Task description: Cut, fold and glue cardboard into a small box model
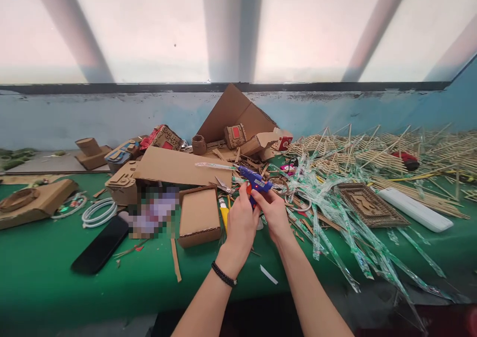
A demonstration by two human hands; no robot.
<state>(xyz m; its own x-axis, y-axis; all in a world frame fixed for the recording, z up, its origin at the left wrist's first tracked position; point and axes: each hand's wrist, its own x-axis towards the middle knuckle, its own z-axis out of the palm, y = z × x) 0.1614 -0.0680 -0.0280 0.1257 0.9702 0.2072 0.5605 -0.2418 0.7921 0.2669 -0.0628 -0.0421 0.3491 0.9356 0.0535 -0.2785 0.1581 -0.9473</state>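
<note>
A blue hot glue gun [260, 182] with an orange trigger and a small red light is held up above the table. My left hand [240, 215] is closed around it near the trigger. My right hand [275, 212] also grips it, fingers curled at the handle and rear. A clear printed plastic strip [214, 166] runs left from the gun's left end; whether the two touch, I cannot tell. Just left of my hands lie a lidded cardboard box [200, 215], a yellow cutter [223, 211] and scissors [223, 184]. The lower handle is partly hidden by my fingers.
Clear plastic wrappers [346, 237] spread to the right, beside a framed cardboard relief [370, 205] and a white power strip [415, 209]. Bamboo sticks [357, 150] pile up behind. On the left are a black phone [100, 245], a coiled white cable [99, 212] and cardboard models [122, 183].
</note>
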